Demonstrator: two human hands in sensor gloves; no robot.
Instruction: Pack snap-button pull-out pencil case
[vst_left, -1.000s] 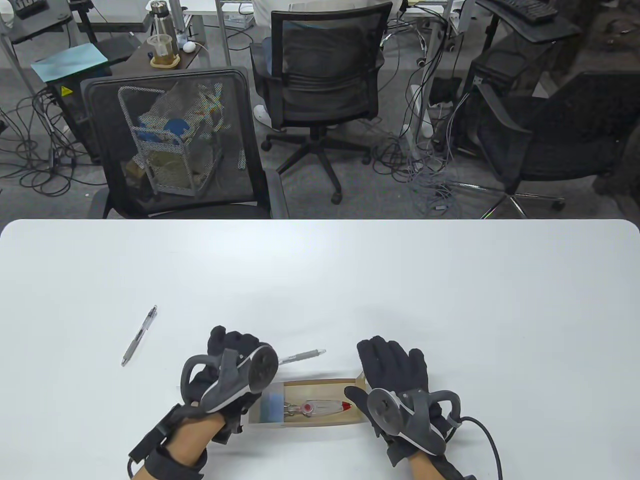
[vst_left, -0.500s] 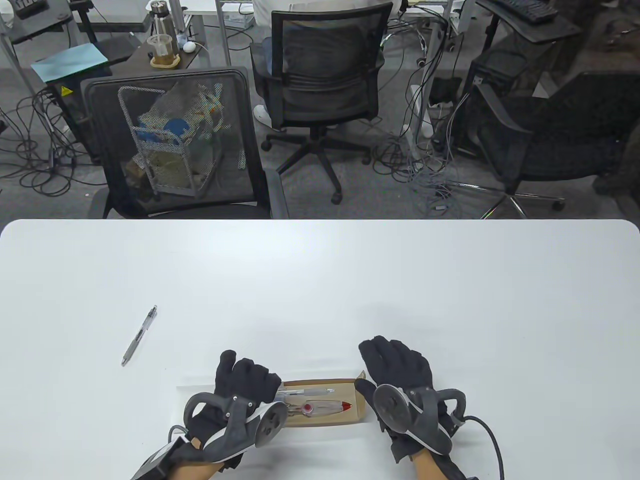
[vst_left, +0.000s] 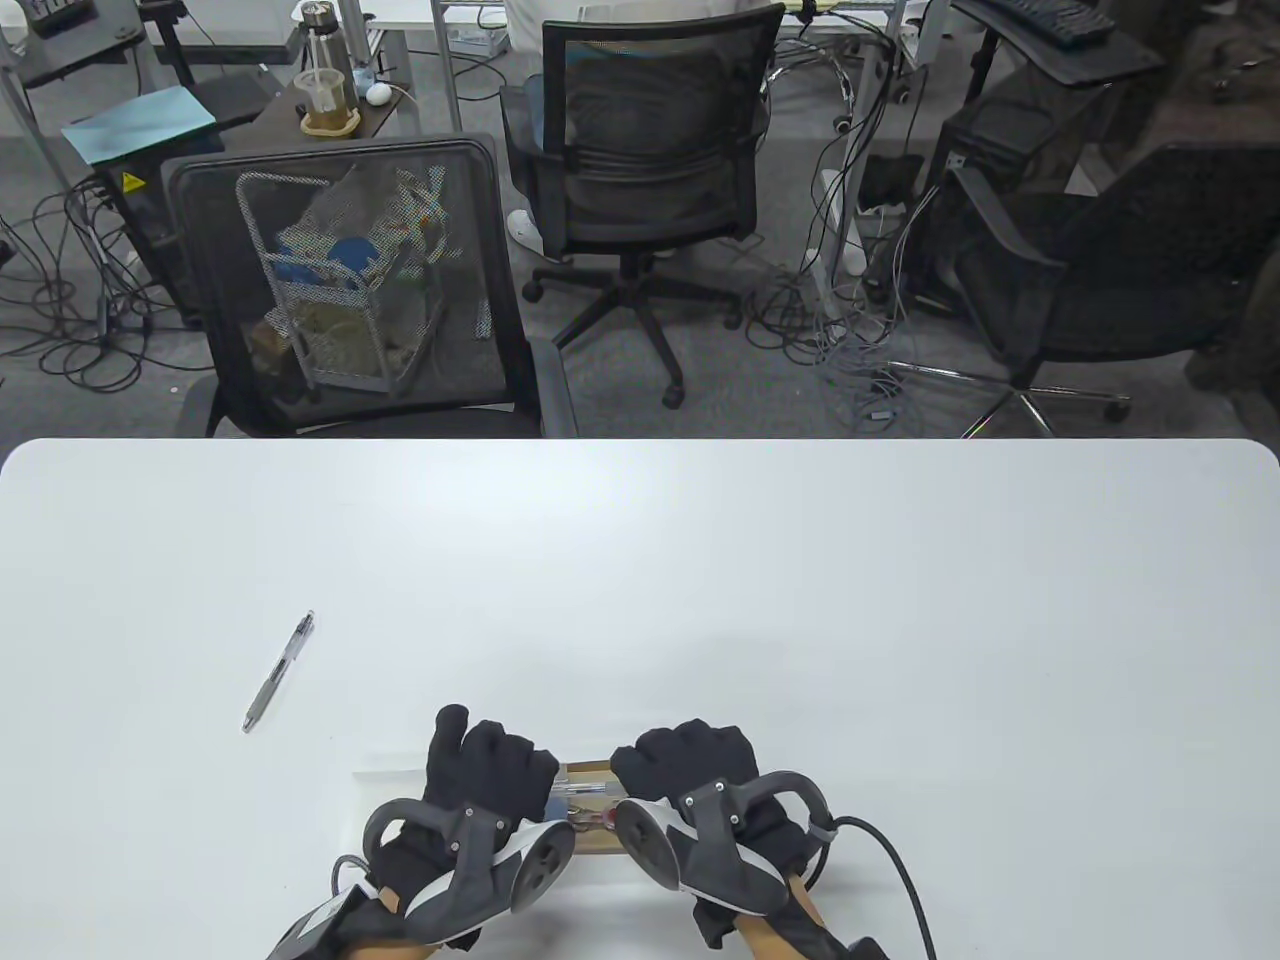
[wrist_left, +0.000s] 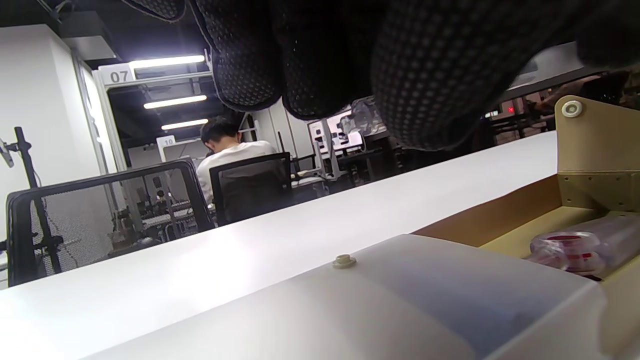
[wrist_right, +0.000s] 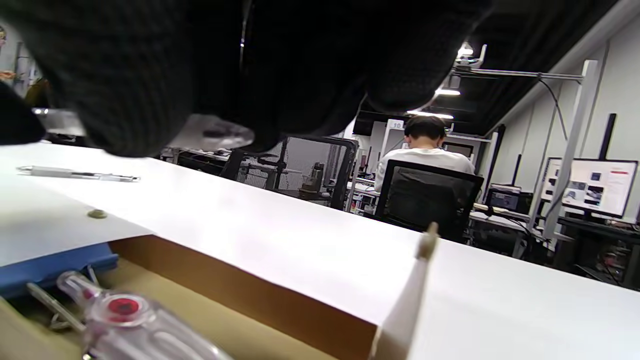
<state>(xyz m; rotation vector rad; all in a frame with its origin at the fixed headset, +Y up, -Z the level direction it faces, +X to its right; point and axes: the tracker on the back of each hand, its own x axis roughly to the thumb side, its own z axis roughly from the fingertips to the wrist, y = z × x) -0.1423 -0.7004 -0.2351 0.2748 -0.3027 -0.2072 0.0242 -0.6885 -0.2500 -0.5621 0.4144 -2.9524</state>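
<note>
On the table's (vst_left: 640, 560) left a loose pen (vst_left: 278, 671) lies untouched, well apart from the left hand (vst_left: 480, 790), which rests with curled fingers on the translucent sleeve (wrist_left: 400, 295), as half a second ago. The brown drawer (vst_left: 592, 790), holding a clear red-capped item (wrist_left: 570, 247) and a second pen, now shows only a narrow strip. The right hand (vst_left: 690, 790), fingers now curled over the drawer's end, has moved left, so closure is probably near; what either hand actually grips cannot be told.

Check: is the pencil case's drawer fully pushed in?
No. The drawer is partly out of the sleeve; its brown interior and contents show.
</note>
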